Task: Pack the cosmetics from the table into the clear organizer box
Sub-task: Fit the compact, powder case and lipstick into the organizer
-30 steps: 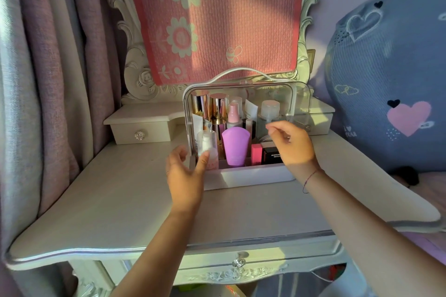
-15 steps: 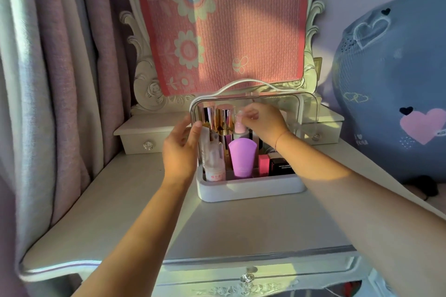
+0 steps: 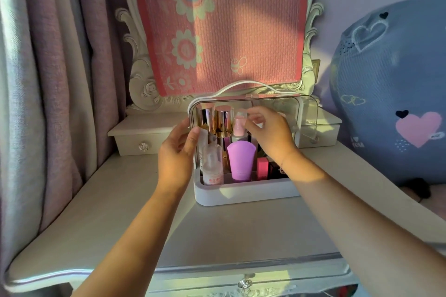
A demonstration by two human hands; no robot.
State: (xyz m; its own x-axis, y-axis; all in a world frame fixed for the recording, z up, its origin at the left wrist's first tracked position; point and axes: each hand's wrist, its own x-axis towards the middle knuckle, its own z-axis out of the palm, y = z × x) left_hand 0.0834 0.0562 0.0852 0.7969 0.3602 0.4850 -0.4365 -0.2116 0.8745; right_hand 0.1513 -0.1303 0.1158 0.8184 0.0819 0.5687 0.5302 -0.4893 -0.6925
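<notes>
Your left hand grips the organizer box side; your right hand fingers pinch the pink-capped bottle inside.

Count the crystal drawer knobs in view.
3: one on the small left drawer, one on the small right drawer behind the organizer, one on the front drawer. Others may be hidden.

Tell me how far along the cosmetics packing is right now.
Nearly done, it seems. The organizer box already holds the purple tube, clear pump bottle and gold-capped bottles, and no loose cosmetics show on the table. The left hand steadies the box's side while the right hand reaches among the back bottles. Closing the box looks left.
</notes>
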